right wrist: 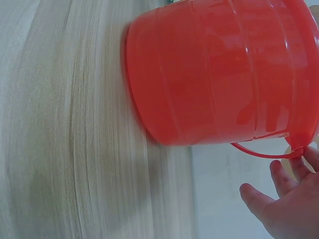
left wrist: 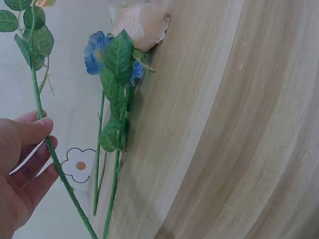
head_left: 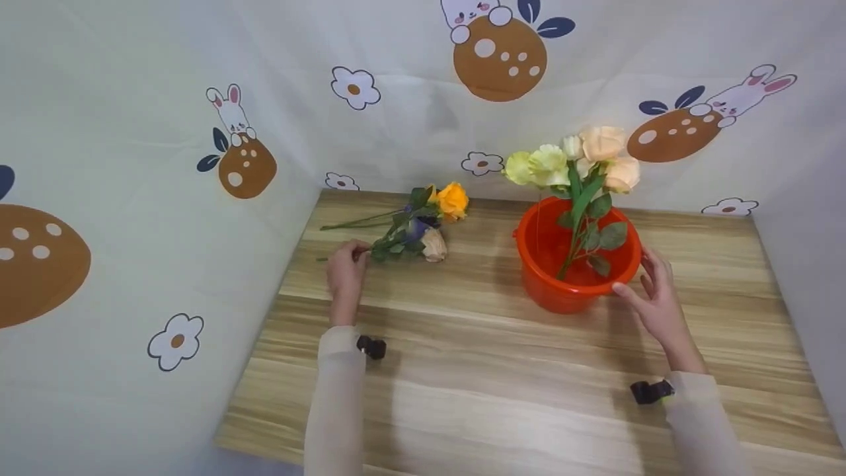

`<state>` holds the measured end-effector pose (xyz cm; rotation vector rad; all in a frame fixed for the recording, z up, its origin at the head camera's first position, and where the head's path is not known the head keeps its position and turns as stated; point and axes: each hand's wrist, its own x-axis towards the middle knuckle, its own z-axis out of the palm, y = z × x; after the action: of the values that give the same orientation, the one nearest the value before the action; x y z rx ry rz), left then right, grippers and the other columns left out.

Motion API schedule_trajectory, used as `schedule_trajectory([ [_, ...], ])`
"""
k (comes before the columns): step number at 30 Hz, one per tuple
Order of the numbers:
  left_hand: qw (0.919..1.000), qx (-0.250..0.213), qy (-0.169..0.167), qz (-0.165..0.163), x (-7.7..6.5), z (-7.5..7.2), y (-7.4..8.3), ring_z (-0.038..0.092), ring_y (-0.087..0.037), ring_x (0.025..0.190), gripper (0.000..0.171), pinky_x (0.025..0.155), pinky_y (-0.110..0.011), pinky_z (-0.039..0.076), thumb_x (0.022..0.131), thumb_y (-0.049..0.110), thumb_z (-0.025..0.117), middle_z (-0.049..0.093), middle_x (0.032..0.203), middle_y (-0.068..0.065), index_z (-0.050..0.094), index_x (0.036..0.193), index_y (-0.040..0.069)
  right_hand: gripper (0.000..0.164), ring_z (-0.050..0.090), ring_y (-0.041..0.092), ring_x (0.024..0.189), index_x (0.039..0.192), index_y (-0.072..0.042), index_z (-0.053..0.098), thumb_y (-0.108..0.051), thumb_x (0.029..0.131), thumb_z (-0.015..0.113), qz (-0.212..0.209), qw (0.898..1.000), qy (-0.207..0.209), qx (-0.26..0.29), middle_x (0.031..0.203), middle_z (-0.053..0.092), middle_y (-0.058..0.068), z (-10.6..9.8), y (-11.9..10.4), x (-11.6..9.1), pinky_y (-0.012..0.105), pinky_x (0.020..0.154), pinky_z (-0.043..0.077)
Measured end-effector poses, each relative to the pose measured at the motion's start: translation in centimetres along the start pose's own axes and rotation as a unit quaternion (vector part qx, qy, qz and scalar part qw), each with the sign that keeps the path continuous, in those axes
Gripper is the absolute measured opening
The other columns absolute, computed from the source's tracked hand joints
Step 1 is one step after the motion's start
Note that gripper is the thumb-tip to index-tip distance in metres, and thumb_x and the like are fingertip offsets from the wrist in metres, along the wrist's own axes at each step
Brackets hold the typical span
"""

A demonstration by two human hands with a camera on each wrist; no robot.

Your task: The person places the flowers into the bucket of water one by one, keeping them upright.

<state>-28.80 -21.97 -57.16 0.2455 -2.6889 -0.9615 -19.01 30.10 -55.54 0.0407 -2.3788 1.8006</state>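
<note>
Between thumb and fingers, my left hand (head_left: 347, 271) pinches the green stem of a leafy flower (left wrist: 67, 186). Only a sliver of its peach-orange bloom shows at the top edge of the left wrist view. Beside it lie a blue flower (left wrist: 94, 55) and a pale cream rose (left wrist: 142, 25) with green leaves. My right hand (head_left: 657, 304) touches the side of the red bucket (head_left: 562, 301) near its rim, fingers spread, by the handle's end in the right wrist view. Peach roses (head_left: 603, 144) and yellow-green flowers (head_left: 547, 165) stand tilted in the bucket.
An orange flower (head_left: 453, 201) lies at the back of the wooden table (head_left: 489, 390), left of the bucket. A white cloth wall (head_left: 410, 132) printed with rabbits and daisies rises behind and to the left. The bucket's thin red handle (right wrist: 264, 155) hangs on its side.
</note>
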Motion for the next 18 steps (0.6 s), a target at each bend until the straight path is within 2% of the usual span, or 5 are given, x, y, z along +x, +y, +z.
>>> schedule_trajectory([
  [8,0.9989,-0.043,-0.005,0.016,-0.5,0.3,0.8,0.069,-0.026,0.094,0.012,0.083,-0.038,0.057,0.094,0.012,0.068,0.073,0.102,-0.010,0.074,0.104,0.007,0.084,0.020,0.032,0.152,0.159,-0.008,0.016,-0.001,0.092,0.067,0.005,1.000,-0.003,0.003,0.163,0.014,0.018,-0.1,-0.3,-0.1,0.064,0.122,0.013],
  [18,0.9964,-0.080,-0.008,0.027,-1.3,0.3,2.1,0.070,-0.026,0.098,0.011,0.087,-0.038,0.059,0.093,0.008,0.069,0.072,0.103,-0.012,0.074,0.102,0.005,0.084,0.018,0.034,0.152,0.159,-0.010,0.016,-0.001,0.093,0.067,0.006,1.000,-0.006,0.005,0.163,0.014,0.017,-0.1,-0.2,-0.1,0.064,0.122,0.012],
])
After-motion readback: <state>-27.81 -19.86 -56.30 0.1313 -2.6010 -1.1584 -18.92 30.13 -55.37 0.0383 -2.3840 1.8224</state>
